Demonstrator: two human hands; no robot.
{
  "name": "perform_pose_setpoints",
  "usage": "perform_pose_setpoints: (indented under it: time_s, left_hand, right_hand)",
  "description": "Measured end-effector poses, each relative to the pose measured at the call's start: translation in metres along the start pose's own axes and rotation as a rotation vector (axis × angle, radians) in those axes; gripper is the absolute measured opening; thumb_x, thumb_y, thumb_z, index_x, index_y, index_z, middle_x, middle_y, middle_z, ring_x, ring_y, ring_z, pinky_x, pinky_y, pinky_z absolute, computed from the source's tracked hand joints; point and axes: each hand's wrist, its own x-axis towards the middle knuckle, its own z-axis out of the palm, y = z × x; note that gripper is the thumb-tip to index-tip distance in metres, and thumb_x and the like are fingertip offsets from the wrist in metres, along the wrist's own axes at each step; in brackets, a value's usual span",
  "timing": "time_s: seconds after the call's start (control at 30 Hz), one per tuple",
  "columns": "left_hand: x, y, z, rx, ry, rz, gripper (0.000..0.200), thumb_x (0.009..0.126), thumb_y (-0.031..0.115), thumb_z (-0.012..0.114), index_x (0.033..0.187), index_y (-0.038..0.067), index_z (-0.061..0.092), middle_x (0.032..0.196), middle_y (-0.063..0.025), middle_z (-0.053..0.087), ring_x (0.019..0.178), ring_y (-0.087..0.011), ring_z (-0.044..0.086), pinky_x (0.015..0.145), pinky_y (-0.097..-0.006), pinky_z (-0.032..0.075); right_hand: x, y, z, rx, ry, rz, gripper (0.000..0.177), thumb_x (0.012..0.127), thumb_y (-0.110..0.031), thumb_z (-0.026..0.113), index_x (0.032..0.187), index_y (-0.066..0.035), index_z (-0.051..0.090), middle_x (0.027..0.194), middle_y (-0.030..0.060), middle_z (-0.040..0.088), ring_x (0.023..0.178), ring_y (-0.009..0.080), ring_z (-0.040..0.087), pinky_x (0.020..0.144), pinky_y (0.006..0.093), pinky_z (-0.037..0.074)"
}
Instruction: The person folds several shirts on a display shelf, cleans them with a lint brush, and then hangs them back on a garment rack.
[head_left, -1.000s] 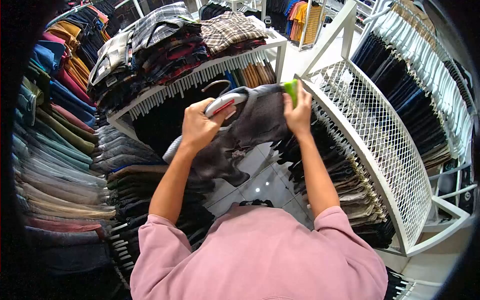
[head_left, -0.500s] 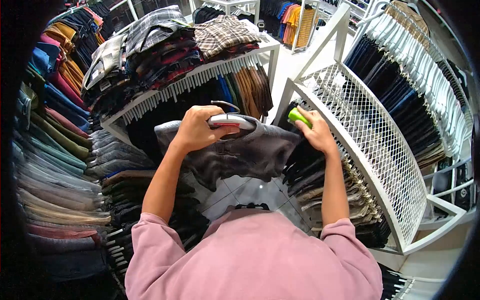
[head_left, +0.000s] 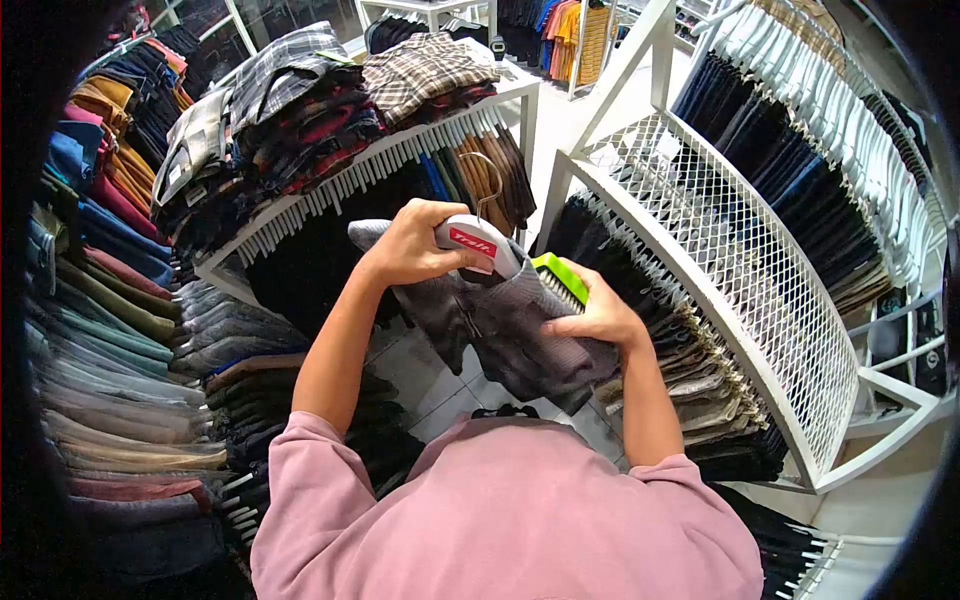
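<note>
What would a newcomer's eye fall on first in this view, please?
Probably the bright green brush in the right hand, beside the grey garment. Next comes the red label on the white hanger held in the left hand, then the plaid shirts piled at upper left.

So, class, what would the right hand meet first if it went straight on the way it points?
The right hand would likely meet the grey fabric garment; whether its green bristled brush touches it is unclear.

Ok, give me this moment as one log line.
left hand: gripping hanger | right hand: holding green brush at grey garment | garment: on hanger | brush contact: unclear
</note>
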Motion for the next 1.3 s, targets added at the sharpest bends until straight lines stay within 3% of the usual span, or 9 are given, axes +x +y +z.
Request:
perform_pose_setpoints:
  time_s: [0.1, 0.13, 0.17, 0.27, 0.43, 0.77, 0.97, 1.17, 1.3]
  left_hand:
    - [0.006, -0.001, 0.013, 0.446, 0.442, 0.341, 0.051, 0.07, 0.029, 0.092, 0.108, 0.003, 0.071, 0.101, -0.0147, 0.072, 0.094, -0.0258, 0.07, 0.083, -0.0358, 0.054]
    - [-0.001, 0.007, 0.026, 0.404, 0.575, 0.074, 0.061, 0.071, 0.039, 0.09, 0.117, 0.005, 0.068, 0.108, -0.0157, 0.07, 0.117, -0.0304, 0.061, 0.096, -0.0408, 0.05]
    - [-0.002, 0.005, 0.04, 0.298, 0.705, -0.05, 0.055, 0.079, 0.04, 0.087, 0.112, 0.002, 0.068, 0.099, -0.0129, 0.069, 0.103, -0.0259, 0.066, 0.088, -0.0379, 0.053]
    - [-0.004, 0.0, 0.078, -0.396, 0.547, -0.403, 0.064, 0.087, 0.046, 0.082, 0.118, -0.003, 0.054, 0.087, -0.0082, 0.068, 0.078, -0.0117, 0.063, 0.07, -0.0289, 0.051]
    - [0.007, -0.006, 0.086, -0.38, 0.674, -0.472, 0.055, 0.093, 0.034, 0.075, 0.12, -0.005, 0.046, 0.082, -0.0079, 0.067, 0.074, -0.0116, 0.061, 0.068, -0.0282, 0.05]
    - [0.012, -0.024, 0.066, -0.336, 0.842, -0.29, 0.041, 0.106, 0.033, 0.055, 0.109, -0.004, 0.071, 0.09, -0.0089, 0.073, 0.083, -0.0122, 0.063, 0.076, -0.0316, 0.052]
    - [-0.005, -0.023, 0.029, -0.675, 0.79, -0.3, 0.04, 0.109, 0.034, 0.051, 0.112, -0.001, 0.071, 0.092, -0.0019, 0.07, 0.077, -0.0072, 0.059, 0.071, -0.0245, 0.049]
    - [-0.026, -0.014, 0.045, -0.615, 0.649, -0.303, 0.04, 0.109, 0.035, 0.052, 0.115, 0.0, 0.071, 0.096, -0.0023, 0.071, 0.081, -0.0066, 0.062, 0.075, -0.0231, 0.05]
    - [-0.059, 0.009, 0.025, -0.687, 0.623, -0.471, 0.044, 0.108, 0.038, 0.053, 0.118, -0.001, 0.07, 0.095, -0.0062, 0.072, 0.076, -0.0096, 0.065, 0.07, -0.0234, 0.053]
  right_hand:
    - [0.003, 0.008, 0.015, 0.097, 0.033, -0.027, 0.074, 0.072, -0.008, 0.084, 0.139, 0.001, 0.054, 0.118, 0.0022, 0.064, 0.106, 0.0096, 0.058, 0.098, 0.0247, 0.046]
    - [0.005, 0.01, 0.025, 0.144, 0.16, -0.035, 0.072, 0.071, -0.008, 0.083, 0.136, 0.0, 0.055, 0.116, 0.0021, 0.064, 0.104, 0.0097, 0.058, 0.096, 0.0254, 0.047]
    - [0.007, 0.013, 0.037, 0.193, 0.288, -0.042, 0.069, 0.07, -0.007, 0.082, 0.134, 0.0, 0.056, 0.113, 0.0019, 0.064, 0.103, 0.0098, 0.058, 0.095, 0.0261, 0.047]
    - [0.015, 0.017, 0.073, 0.012, 0.47, -0.132, 0.076, 0.069, -0.009, 0.079, 0.139, -0.001, 0.052, 0.114, 0.0079, 0.066, 0.105, 0.0165, 0.063, 0.099, 0.0312, 0.049]
    - [0.018, 0.006, 0.101, -0.304, 0.537, -0.243, 0.085, 0.067, -0.012, 0.076, 0.146, -0.004, 0.047, 0.132, 0.0228, 0.06, 0.124, 0.0356, 0.061, 0.107, 0.0392, 0.047]
    - [0.059, 0.027, 0.115, -0.351, 0.561, -0.569, 0.063, 0.095, -0.026, 0.067, 0.143, 0.005, 0.042, 0.127, 0.0256, 0.053, 0.117, 0.0431, 0.054, 0.104, 0.0464, 0.043]
    - [0.015, 0.051, 0.125, -0.494, -0.004, -0.935, 0.083, 0.077, -0.026, 0.086, 0.145, -0.003, 0.044, 0.118, 0.0178, 0.053, 0.104, 0.0371, 0.063, 0.084, 0.0443, 0.056]
    - [0.104, 0.026, 0.071, -0.802, 0.512, -1.011, 0.08, 0.083, -0.034, 0.079, 0.148, -0.005, 0.042, 0.119, 0.0203, 0.052, 0.104, 0.0395, 0.06, 0.085, 0.0471, 0.055]
    - [0.131, 0.041, 0.002, -0.71, 1.007, -0.348, 0.059, 0.102, -0.038, 0.058, 0.141, 0.004, 0.044, 0.118, 0.0235, 0.052, 0.105, 0.0368, 0.054, 0.093, 0.0468, 0.047]
